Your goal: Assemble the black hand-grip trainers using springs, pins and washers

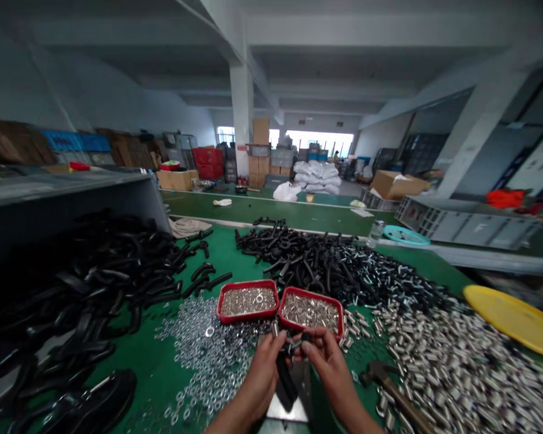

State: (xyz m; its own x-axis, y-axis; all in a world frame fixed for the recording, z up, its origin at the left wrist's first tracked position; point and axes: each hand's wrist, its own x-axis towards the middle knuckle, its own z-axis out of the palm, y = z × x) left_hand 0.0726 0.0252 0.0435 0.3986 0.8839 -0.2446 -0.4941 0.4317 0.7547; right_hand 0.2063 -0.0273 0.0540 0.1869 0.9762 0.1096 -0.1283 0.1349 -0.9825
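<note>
Near the front middle of the bench, my left hand (263, 366) is closed around a black curved handle (286, 380), whose lower end points down toward me. A small silver cylinder (275, 329) shows at that hand's fingertips. My right hand (328, 361) pinches a small black knob-like piece (306, 339) right beside the handle's upper end. Some shiny metal shows between the two hands; whether the pieces are joined I cannot tell. Beneath the hands lies a metal plate (301, 402). Just beyond them are two red trays (220, 313) (341, 328) of small metal parts.
Loose nuts (208, 361) spread left of my hands. Silver cylinders (470, 367) and a hammer (400, 401) lie to the right. Black handles (140, 259) fill the left side; more black parts (321, 259) are heaped behind the trays. A yellow lid (516, 319) sits far right.
</note>
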